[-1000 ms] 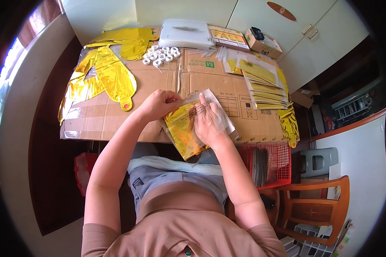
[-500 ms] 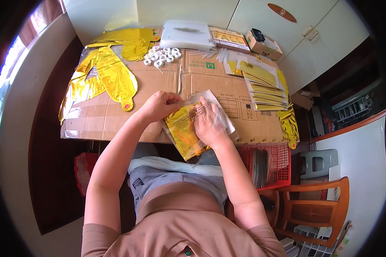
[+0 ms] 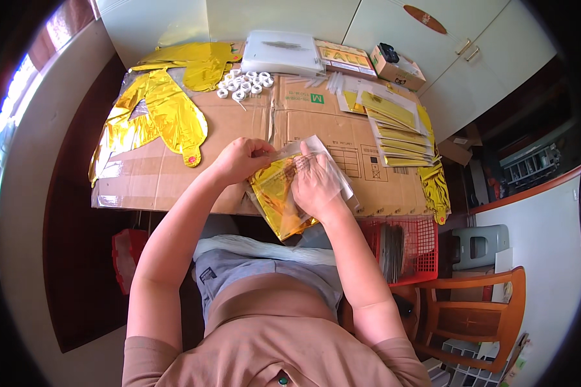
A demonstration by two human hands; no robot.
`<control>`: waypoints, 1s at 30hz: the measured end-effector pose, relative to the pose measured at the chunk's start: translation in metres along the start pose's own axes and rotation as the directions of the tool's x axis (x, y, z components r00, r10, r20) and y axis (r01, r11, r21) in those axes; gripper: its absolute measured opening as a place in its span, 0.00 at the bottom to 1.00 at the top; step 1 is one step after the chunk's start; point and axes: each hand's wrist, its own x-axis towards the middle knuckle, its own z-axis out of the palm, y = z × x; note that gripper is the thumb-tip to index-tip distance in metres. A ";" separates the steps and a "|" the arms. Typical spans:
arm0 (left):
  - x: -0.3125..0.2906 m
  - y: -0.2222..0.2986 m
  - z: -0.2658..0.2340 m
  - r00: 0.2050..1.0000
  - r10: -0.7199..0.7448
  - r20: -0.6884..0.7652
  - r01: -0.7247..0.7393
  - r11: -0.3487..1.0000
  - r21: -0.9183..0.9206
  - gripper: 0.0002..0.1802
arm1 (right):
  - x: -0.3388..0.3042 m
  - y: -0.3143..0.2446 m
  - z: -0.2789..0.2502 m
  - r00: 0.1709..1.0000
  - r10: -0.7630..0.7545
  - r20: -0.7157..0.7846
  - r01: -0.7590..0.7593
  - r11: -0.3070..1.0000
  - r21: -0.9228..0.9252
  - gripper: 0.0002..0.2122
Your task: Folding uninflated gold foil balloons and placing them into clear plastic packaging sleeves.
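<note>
A clear plastic bag (image 3: 269, 201) with folded gold foil (image 3: 279, 216) lies at a slant over the near edge of the cardboard-covered table. My left hand (image 3: 242, 160) is closed, its thumb and fingers pinching the bag's far-left edge. Across the bag's right side, my right hand (image 3: 315, 186) grips it, fingers pointing away from me and thin clear film around them. Whether these fingers are inside the bag I cannot tell. A white card edge (image 3: 339, 173) shows beside that hand. The bag's near corner hangs past the table edge.
Gold foil balloons (image 3: 168, 116) are spread at the left. White ribbon rolls (image 3: 245, 82) and a stack of clear bags (image 3: 283, 53) are farther back. Filled flat packets (image 3: 400, 132) pile up at the right, above a red basket (image 3: 426, 248) and wooden chair (image 3: 471, 319).
My right hand has shifted slightly on the bag, and its fingers look more bent. The film around it has settled closer. My left hand keeps its pinch in place.
</note>
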 end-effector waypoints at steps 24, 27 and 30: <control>-0.001 -0.002 0.004 0.999 0.028 -0.039 -0.028 0.999 0.015 0.18 | 0.001 0.005 0.004 0.998 -0.048 0.044 0.050 0.998 -0.043 0.22; -0.001 -0.003 0.005 0.998 0.038 -0.051 -0.037 0.999 0.021 0.18 | 0.002 0.003 0.003 0.998 -0.054 -0.031 0.053 0.998 -0.030 0.20; -0.001 -0.002 0.005 0.998 0.033 -0.053 -0.031 0.999 0.034 0.18 | 0.001 0.008 0.007 0.994 -0.105 -0.032 0.101 0.989 -0.107 0.21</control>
